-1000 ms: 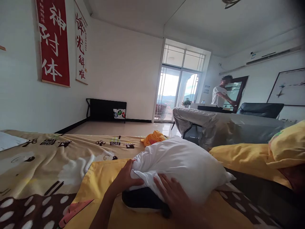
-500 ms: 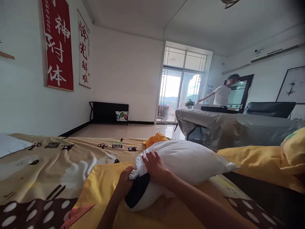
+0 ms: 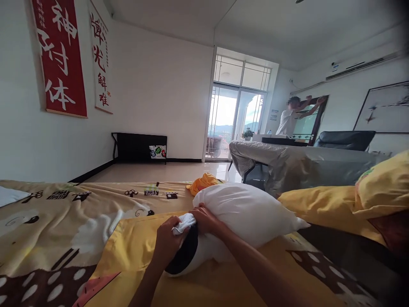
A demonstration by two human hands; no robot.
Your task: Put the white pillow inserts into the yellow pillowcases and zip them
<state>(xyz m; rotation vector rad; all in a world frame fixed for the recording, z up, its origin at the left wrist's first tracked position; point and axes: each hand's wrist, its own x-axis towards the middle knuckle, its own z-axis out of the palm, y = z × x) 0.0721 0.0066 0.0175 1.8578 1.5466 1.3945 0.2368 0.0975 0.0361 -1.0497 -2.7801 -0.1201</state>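
A plump white pillow (image 3: 246, 209) lies on a yellow cloth (image 3: 132, 238) spread over the bed. My left hand (image 3: 168, 238) is closed around a bunched white end of the pillow's fabric. Against that bunch, my right hand (image 3: 206, 219) has its fingers curled into the pillow near its left end; its fingertips are partly hidden. A rounded black patch (image 3: 187, 251) shows on the pillow just below my hands; whether it is an opening or a piece of dark cloth I cannot tell. Behind the pillow sits a crumpled orange-yellow cloth (image 3: 203, 183).
The bed carries a beige blanket (image 3: 105, 194) with sheep prints. Yellow bedding (image 3: 386, 183) is heaped at the right. Beyond stand a plastic-covered table (image 3: 255, 153), a black chair (image 3: 345, 140) and a person (image 3: 287, 121) with raised arms by a door.
My right hand has gone from lying spread on the pillow to curled fingers beside my left hand. The bunched fabric sticks up more. The other person has raised both arms toward the door.
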